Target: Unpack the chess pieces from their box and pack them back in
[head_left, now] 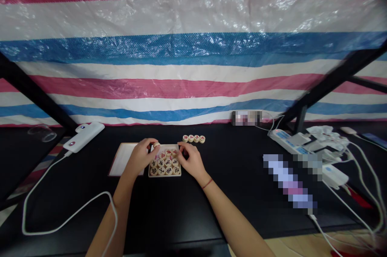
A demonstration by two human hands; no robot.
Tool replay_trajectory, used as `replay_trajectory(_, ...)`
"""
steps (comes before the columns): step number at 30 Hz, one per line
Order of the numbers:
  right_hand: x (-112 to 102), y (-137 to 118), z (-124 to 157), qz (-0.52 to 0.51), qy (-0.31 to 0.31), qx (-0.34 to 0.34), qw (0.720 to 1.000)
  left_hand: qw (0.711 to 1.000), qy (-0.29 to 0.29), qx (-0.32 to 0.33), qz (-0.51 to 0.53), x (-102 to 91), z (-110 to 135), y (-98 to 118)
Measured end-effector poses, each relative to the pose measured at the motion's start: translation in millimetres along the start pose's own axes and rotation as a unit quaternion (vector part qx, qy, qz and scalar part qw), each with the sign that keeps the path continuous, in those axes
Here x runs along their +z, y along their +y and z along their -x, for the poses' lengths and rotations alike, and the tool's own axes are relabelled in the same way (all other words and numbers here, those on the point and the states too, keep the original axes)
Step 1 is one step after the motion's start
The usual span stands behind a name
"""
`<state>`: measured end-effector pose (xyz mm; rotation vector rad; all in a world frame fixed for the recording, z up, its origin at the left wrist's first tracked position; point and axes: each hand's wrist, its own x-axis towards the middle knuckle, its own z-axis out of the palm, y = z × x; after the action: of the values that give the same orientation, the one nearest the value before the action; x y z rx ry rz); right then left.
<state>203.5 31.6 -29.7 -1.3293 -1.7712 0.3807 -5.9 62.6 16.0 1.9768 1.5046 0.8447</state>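
Observation:
A small pale tray (165, 175) on the black table holds several round wooden chess discs (165, 164) marked with red and black characters. My left hand (141, 156) rests at the tray's left rim, its fingers pinched on one disc (156, 144) at the tray's far left corner. At the tray's right rim my right hand (190, 159) has curled fingers touching the discs by the far right corner; whether it grips one I cannot make out. Several more discs (194, 139) lie in a row just beyond the tray.
A flat white lid or card (122, 159) lies left of the tray. A white power bank (84, 136) with a long white cable (65, 220) sits far left. Power strips and plugs (311, 146) with tangled cables crowd the right. A striped tarp (193, 47) hangs behind.

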Motion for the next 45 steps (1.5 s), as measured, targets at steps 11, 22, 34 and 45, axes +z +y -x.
replay_trajectory(11,-2,-15,4,-0.085,0.019,-0.075,0.993,0.916,-0.066,-0.122,0.377,48.7,9,24)
replay_trajectory(22,-10,31,-4,0.063,0.053,0.04,0.996,0.929,0.088,-0.14,0.33,41.3,1,5)
replay_trajectory(34,-3,-18,2,-0.104,0.044,0.052,0.992,0.991,0.009,0.126,0.038,49.4,12,17)
replay_trajectory(45,-13,27,-4,0.049,0.096,0.067,0.992,0.982,-0.018,0.141,-0.121,25.6,-1,-7)
